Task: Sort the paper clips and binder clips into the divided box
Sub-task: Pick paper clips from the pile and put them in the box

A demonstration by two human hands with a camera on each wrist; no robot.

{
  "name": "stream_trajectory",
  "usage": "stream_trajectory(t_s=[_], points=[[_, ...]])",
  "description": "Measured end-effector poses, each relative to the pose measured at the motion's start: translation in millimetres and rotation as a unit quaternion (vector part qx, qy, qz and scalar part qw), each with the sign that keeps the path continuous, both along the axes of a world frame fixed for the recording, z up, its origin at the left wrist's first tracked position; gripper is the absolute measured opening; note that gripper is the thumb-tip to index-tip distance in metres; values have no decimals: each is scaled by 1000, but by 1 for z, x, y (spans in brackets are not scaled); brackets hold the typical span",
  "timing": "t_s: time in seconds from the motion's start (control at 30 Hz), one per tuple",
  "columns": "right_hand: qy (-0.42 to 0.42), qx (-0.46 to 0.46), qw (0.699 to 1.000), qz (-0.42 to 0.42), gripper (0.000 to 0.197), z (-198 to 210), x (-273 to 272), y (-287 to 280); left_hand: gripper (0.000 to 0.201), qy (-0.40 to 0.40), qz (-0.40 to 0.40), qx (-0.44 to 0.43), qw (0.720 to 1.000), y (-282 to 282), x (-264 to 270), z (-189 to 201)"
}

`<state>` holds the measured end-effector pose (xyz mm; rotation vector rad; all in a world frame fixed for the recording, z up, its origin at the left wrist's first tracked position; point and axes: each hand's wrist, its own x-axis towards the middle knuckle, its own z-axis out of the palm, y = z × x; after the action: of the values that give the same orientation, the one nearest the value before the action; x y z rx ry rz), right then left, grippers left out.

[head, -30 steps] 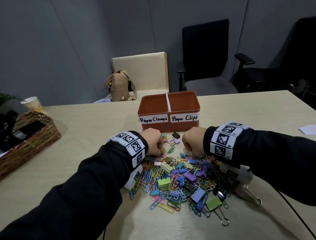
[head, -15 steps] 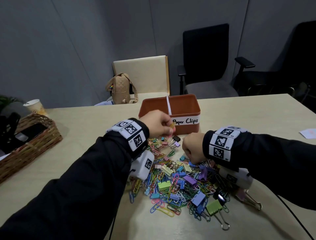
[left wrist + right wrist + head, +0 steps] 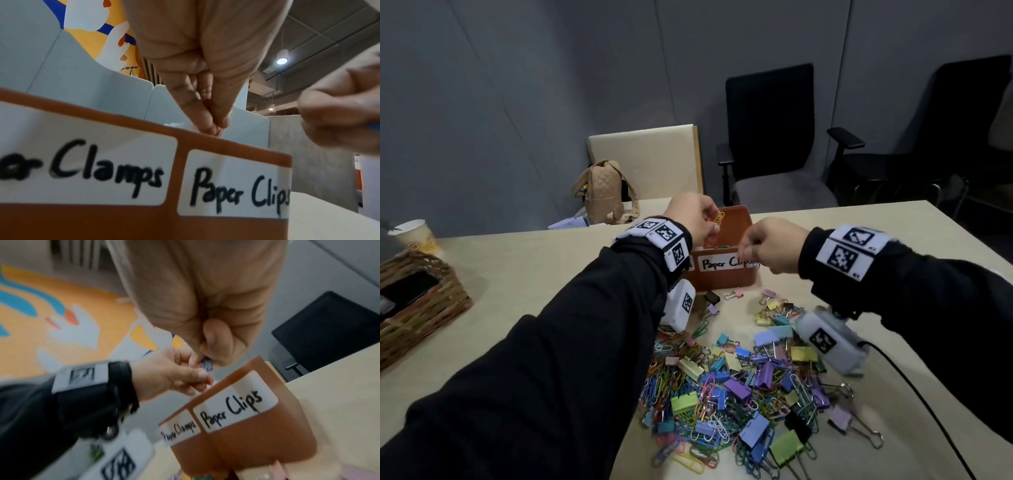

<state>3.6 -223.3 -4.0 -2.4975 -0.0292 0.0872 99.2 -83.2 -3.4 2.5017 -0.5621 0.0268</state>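
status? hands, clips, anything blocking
Left hand pinching paper clips over the box, Paper Clips side. Right hand pinching something small, blue. Pile remains. Nothing blocking.

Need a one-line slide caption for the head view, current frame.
Left hand pinches paper clips over the orange divided box; right hand pinches something small beside it; mixed clip pile in front.

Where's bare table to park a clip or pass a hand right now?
Free patches: between the wicker basket and the left sleeve; right of the orange box, out to the table edge. Crowded: the clip pile in front of the box, and over the box, where the left hand and right hand sit.
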Motion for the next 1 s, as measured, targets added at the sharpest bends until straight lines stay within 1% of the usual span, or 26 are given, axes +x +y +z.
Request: stream_trajectory(t_s=[0.1,0.13,0.2,0.23,0.3,0.37,0.43,0.5,0.63,0.7,0.77,0.83,0.9,0.93,1.0], points=[[25,139,989,-44,30,9,16,-6,22,-1,-10,24,1000,-2,3,-7],[29,168,984,-48,32,11,21,-5,26,-2,-17,25,1000,-1,3,-8],[19,180,982,-58,31,16,30,-2,31,0,-29,19,999,1,2,-8],[5,168,984,-63,29,16,35,-1,31,-1,-32,12,999,3,0,-6],[-33,117,990,-69,23,16,46,3,28,-24,-29,7,999,9,-5,0],[-64,51,994,-68,15,15,55,9,20,-58,-24,14,998,20,-13,5],[-72,-2,996,-57,13,14,62,16,14,-63,-27,22,997,34,-24,8],[-68,-49,996,-41,18,12,65,25,14,-42,-37,61,997,48,-33,9],[-43,-127,991,-25,21,0,66,33,13,51,-49,156,985,78,-45,-2],[-66,-157,985,-29,21,0,60,36,11,88,-57,194,975,92,-50,-11],[-123,-169,978,-19,18,4,50,42,11,116,-56,217,968,103,-55,-17],[-164,-165,972,1,11,7,35,53,14,111,-53,245,962,112,-57,-24],[-170,-178,969,29,13,7,22,67,20,98,-50,278,954,118,-60,-30],[-158,-190,968,49,15,6,16,74,23,99,-48,284,953,120,-61,-33],[-101,-218,966,100,14,1,8,86,29,109,-56,278,953,122,-63,-36]])
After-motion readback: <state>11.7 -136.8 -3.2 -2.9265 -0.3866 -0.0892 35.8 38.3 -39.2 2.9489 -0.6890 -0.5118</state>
